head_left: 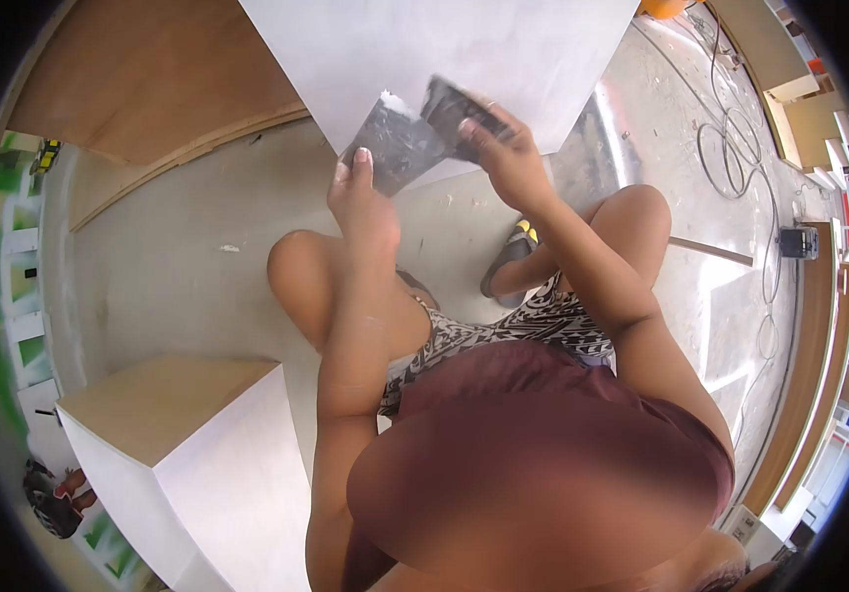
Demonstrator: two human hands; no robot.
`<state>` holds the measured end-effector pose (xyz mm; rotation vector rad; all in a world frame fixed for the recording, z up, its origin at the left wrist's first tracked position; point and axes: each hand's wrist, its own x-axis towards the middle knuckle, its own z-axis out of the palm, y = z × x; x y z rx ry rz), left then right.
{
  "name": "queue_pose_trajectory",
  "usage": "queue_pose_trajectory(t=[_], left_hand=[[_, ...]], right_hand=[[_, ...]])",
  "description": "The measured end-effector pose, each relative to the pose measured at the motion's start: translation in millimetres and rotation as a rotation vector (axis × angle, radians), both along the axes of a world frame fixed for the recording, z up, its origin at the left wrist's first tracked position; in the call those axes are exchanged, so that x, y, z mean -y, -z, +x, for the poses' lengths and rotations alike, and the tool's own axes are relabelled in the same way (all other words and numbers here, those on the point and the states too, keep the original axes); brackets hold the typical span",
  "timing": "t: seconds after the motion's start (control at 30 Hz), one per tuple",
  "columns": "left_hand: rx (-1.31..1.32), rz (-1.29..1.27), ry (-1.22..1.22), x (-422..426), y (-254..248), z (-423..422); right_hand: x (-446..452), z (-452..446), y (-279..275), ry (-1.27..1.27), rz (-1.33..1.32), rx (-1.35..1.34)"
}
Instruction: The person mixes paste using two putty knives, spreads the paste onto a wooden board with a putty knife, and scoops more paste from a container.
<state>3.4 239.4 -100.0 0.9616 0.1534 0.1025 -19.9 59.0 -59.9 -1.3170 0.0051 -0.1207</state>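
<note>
My left hand (365, 207) is closed on the edge of a flat grey putty scraper (397, 148), with its thumb on the face. White paste clings to the far corner of this blade, and pale smears mark its surface. In my right hand (515, 163) is a second, darker putty scraper (449, 107), gripped between thumb and fingers and a little blurred. The two blades meet or overlap at their near edges; I cannot tell if they touch. Both are held over the near end of a large white panel (444, 44).
A white box with a tan top (173, 400) stands at left. A brown wooden panel (168, 69) is at the far left. Cables (730, 163) coil on the concrete floor (178, 257) at right, near a wood strip (710, 250). Another person (54, 498) is at the left edge.
</note>
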Motion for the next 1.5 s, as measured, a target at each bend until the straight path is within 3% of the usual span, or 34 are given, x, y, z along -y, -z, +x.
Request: queue_pose_trajectory(t=[0.07,0.17,0.2,0.3,0.33,0.47,0.6,0.63,0.7,0.8,0.9,0.97,1.03,1.13,1.3,1.37,1.47,1.5], left_hand=[[0.004,-0.028,0.04,0.5,-8.3,-4.2],[-0.007,-0.056,0.066,-2.4,-9.2,-3.9],[-0.015,-0.065,0.062,-2.8,-12.0,-4.9],[-0.007,-0.09,-0.102,-0.7,-23.8,-6.3],[0.012,-0.1,-0.101,-2.8,-22.0,-6.9],[0.148,0.555,0.098,1.0,-13.4,-15.4],[0.123,0.864,0.169,1.7,-13.6,-19.5],[0.078,0.78,0.132,0.1,-7.3,-16.4],[-0.012,0.611,0.061,-4.7,-0.7,-8.9],[-0.065,0.236,0.047,-14.5,-5.8,-4.1],[-0.089,0.066,0.046,-23.8,-11.8,-2.8],[-0.107,0.025,0.02,-26.3,-10.5,-3.6],[-0.103,0.022,0.038,-27.7,-14.6,-6.3],[-0.096,0.017,0.046,-30.0,-14.0,-5.7],[-0.116,-0.007,0.045,-32.5,-9.8,-9.1],[-0.106,0.004,0.06,-34.3,-9.0,-8.3],[-0.122,-0.01,-0.036,-30.6,-17.3,-7.3],[-0.134,-0.016,-0.037,-30.4,-17.5,-7.2]], right_hand=[[-2.0,-5.8,9.2,-0.149,-0.063,0.015],[6.5,-12.1,9.2,-0.296,-0.207,-0.25],[9.8,-11.1,11.2,-0.269,-0.274,-0.238],[15.7,-8.8,7.8,0.066,-0.062,-0.244],[18.8,-6.0,8.8,0.064,0.018,-0.229],[4.4,-3.7,5.7,0.027,0.004,-0.223],[11.5,22.7,6.6,0.161,0.084,-0.11],[19.0,33.9,7.5,0.247,-0.015,-0.073],[27.0,67.4,20.6,0.569,-0.594,0.311],[22.0,80.0,18.1,0.624,-0.934,0.075],[12.0,117.3,55.4,0.846,-1.054,0.407],[-5.5,133.4,79.5,0.87,-1.13,0.471],[-23.9,129.6,97.1,0.961,-1.287,0.498],[-27.8,113.3,112.8,0.812,-1.347,0.522],[0.6,129.7,77.2,0.974,-1.097,0.483],[-12.3,130.9,65.4,0.934,-1.112,0.474],[-42.5,134.7,98.1,0.94,-1.292,0.511],[-49.3,124.9,104.5,0.824,-1.317,0.475]])
